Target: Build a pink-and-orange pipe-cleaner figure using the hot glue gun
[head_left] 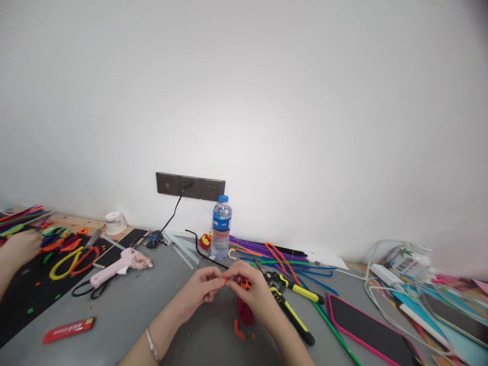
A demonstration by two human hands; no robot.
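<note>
The left hand [208,285] and right hand [254,288] hold a small orange piece [226,279] between narrowed fingers, above the near middle of the desk [129,310]. A light, even pinch should suit it (it looks soft), minding the magenta piece [246,311] by the right palm.

Head camera: sole view, worn on the person's head, facing forward and down.
Desk [137,305]: viewed from above at a slant, across the lower frame.
Wall [274,101]: faced nearly square on, beyond the desk, filling over half the frame from the top.
Left hand [204,288] and right hand [251,285]: close range, nearer than the wall, low and about centre.
</note>
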